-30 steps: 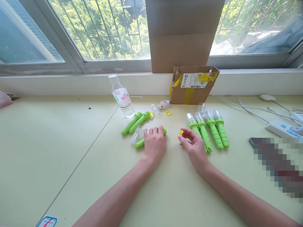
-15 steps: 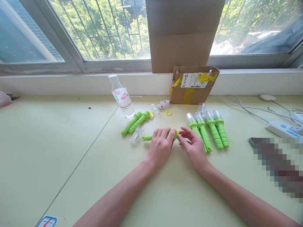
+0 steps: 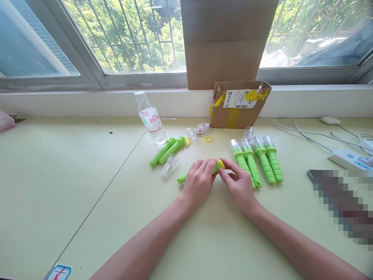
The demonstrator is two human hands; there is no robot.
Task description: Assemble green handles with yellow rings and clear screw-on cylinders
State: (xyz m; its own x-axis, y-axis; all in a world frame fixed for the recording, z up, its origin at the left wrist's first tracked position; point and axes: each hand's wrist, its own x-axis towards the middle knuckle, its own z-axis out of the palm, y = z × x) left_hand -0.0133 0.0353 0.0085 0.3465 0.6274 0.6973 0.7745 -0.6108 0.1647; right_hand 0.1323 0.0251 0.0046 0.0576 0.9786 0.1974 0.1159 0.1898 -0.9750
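Note:
My left hand is wrapped over a green flashlight handle, whose tail pokes out on the left and whose threaded head shows on the right. At that head, the thumb and fingers of my right hand pinch a yellow ring, tilted around the end. Left of my hands lie two more green handles and a clear ribbed cap. Two loose yellow rings rest beyond. Several green flashlights with clear caps lie side by side just right of my right hand.
A water bottle stands at the back left. Small clear and white parts lie before an open cardboard box. Another clear cap is behind the flashlights. At the right are cables, a power strip and a blurred-out dark object.
The handle has tilted, its tail dropping slightly nearer to me and its head turning up. More of the yellow ring shows, and my right fingers have closed in on it.

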